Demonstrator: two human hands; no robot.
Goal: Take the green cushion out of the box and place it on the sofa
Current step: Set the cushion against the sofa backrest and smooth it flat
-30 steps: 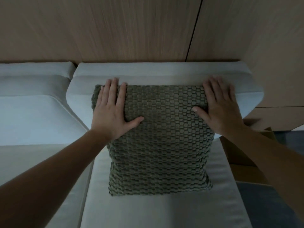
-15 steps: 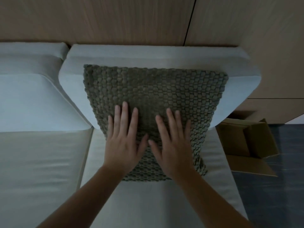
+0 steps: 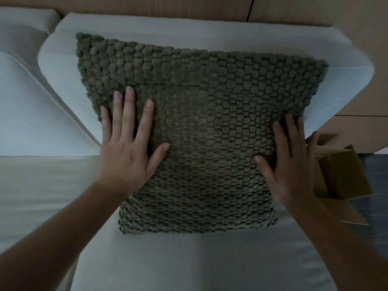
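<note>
The green cushion (image 3: 205, 114), knobbly and square, stands on the white sofa seat (image 3: 189, 265) and leans against the sofa's back cushion (image 3: 147, 26). My left hand (image 3: 128, 148) lies flat on the cushion's left side, fingers spread. My right hand (image 3: 291, 162) lies flat on its right side, fingers spread too. Neither hand grips the fabric. The open cardboard box (image 3: 344, 175) sits on the floor to the right of the sofa, partly hidden behind my right hand.
A second white back cushion (image 3: 31, 114) and seat (image 3: 42, 196) lie to the left. A wooden panel wall (image 3: 357, 11) runs behind the sofa. Dark floor (image 3: 375, 185) shows at the right past the box.
My hands went from the cushion's top corners to its middle, then spread apart to its left and right sides. The view has come closer to the cushion.
</note>
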